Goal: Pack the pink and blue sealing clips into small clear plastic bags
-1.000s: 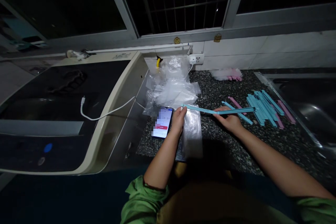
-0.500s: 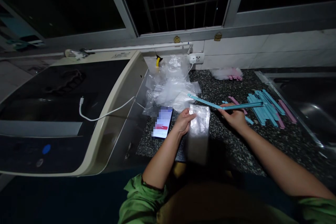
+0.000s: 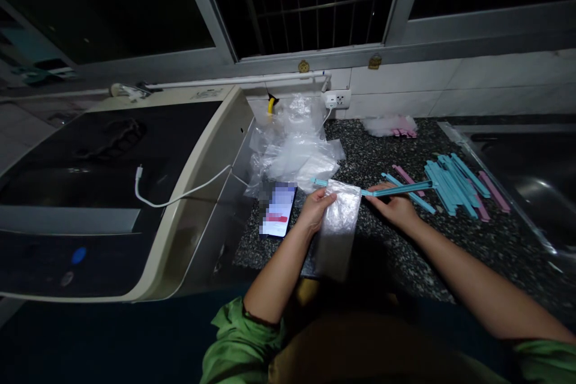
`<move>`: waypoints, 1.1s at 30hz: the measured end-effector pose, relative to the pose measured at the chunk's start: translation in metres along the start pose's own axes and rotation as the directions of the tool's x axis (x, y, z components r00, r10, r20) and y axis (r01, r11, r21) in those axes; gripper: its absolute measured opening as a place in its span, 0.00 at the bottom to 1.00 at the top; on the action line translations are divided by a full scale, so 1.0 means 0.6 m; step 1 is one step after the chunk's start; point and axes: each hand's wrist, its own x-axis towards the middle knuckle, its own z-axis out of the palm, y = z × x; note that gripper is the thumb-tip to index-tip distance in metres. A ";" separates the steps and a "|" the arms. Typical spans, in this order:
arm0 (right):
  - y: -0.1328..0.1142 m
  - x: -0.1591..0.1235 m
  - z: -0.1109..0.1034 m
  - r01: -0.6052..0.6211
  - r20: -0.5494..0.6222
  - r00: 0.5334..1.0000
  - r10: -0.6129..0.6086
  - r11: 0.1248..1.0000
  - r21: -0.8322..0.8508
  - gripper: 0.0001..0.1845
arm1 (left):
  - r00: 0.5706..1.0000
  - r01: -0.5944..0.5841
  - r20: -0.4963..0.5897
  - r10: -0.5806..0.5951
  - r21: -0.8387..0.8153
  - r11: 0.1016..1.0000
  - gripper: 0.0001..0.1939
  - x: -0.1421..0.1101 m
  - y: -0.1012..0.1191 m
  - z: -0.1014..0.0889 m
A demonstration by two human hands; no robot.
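Observation:
My left hand pinches the upper left edge of a clear plastic bag, which hangs down in front of me. In my right hand is an opened light-blue bag sealing clip, held near its hinge. One arm of the clip passes behind the top of the bag, its tip showing past the left edge. The other arm points right, toward a pile of blue sealing clips with some pink ones. A loose blue clip lies beyond my right hand.
A lit phone lies left of my left hand. Behind it is a heap of clear plastic bags. A washing machine with a white cable stands at left, a metal sink at right. A bag with pink clips rests by the wall.
My right hand has brought the blue clip left and down, so one arm now lies behind the bag's top. My left hand stays almost where it was, holding the bag.

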 end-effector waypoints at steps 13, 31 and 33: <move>-0.010 0.003 -0.004 0.023 0.056 0.998 -0.025 0.999 0.032 0.10 | 1.000 0.014 -0.009 -0.014 0.000 1.000 0.25 0.006 -0.003 0.002; -0.010 0.004 -0.010 0.006 0.103 0.995 -0.011 0.999 0.051 0.09 | 0.993 0.060 -0.102 -0.056 0.037 0.998 0.22 0.011 -0.002 -0.010; -0.009 0.003 -0.010 0.011 0.105 0.994 -0.018 0.998 0.064 0.09 | 0.993 0.072 -0.093 -0.068 0.037 0.997 0.21 0.012 -0.002 -0.012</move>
